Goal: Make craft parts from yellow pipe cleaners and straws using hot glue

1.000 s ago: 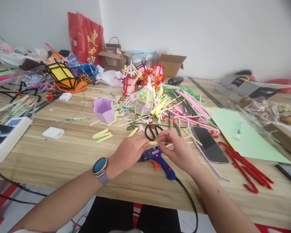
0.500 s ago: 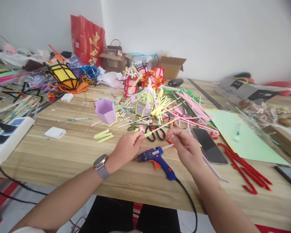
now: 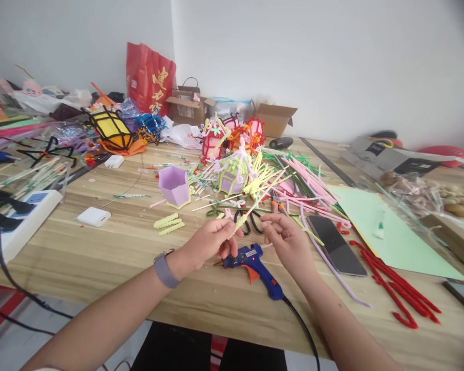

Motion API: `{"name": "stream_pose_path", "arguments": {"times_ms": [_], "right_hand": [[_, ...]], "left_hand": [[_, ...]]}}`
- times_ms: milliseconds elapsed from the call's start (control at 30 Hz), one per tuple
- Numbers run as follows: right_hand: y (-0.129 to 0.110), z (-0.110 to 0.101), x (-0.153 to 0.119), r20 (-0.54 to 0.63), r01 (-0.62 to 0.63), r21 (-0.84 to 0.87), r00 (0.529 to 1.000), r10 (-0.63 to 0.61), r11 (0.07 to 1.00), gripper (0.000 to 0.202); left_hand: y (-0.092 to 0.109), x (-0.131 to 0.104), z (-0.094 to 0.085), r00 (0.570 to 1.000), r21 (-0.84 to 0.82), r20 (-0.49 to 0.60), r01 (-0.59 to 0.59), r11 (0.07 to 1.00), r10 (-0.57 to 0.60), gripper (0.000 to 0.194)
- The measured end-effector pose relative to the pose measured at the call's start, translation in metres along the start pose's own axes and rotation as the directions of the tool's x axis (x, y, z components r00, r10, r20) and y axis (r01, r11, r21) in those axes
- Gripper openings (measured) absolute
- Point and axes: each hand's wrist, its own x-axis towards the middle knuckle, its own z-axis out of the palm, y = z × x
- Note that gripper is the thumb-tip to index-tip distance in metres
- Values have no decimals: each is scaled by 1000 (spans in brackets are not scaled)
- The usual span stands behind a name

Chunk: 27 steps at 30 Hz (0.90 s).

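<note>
My left hand [image 3: 212, 239] pinches a thin wooden stick [image 3: 257, 198] that slants up and away to the right. Pale yellow pipe cleaner [image 3: 240, 221] is coiled around the stick's lower part, by my fingertips. To the right of the stick, my right hand [image 3: 288, 239] is closed with thumb and forefinger together; what is between them, if anything, I cannot make out. Below both hands a blue glue gun [image 3: 257, 263] lies on its side with an orange trigger. Black-handled scissors [image 3: 251, 219] rest just behind. Several yellow coils [image 3: 168, 224] lie left of my left hand.
A lilac hexagonal cup [image 3: 174, 186] and a lilac-yellow lantern [image 3: 232, 178] stand behind my hands. Pink pipe cleaners [image 3: 313, 178], a phone [image 3: 336, 245] and red pipe cleaners [image 3: 394, 286] lie to the right. A power strip [image 3: 23, 226] sits left. The gun's cord [image 3: 303, 324] hangs over the front edge.
The stick has tilted more steeply upward in my left hand, whose fingers have curled underneath. My right hand has shifted slightly left and down. The view has turned a little.
</note>
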Motion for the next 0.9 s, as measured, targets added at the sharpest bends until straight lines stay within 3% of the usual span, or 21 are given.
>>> {"name": "stream_pose_path", "arguments": {"times_ms": [200, 367, 433, 567, 733, 900], "right_hand": [[-6, 11, -3, 156, 138, -125, 981, -118, 983, 17], [-13, 19, -3, 394, 101, -97, 918, -55, 990, 25], [-16, 19, -2, 424, 70, -62, 905, -38, 996, 34], [-16, 13, 3, 242, 21, -15, 970, -16, 1000, 53], [-1, 1, 12, 81, -21, 98, 997, 13, 995, 60], [15, -5, 16, -110, -59, 111, 991, 72, 992, 51]], "left_hand": [[0, 0, 0, 1000, -29, 8, -30, 999, 30, 42], [3, 0, 1, 997, -50, 17, -79, 996, 80, 43], [4, 0, 1, 996, -61, 6, -90, 994, 90, 43], [2, 2, -2, 992, -105, -87, -99, 990, 90, 40], [-3, 8, -8, 970, -166, -218, -141, 976, 103, 36], [-6, 9, -10, 978, -235, -180, -145, 961, 103, 32]]}}
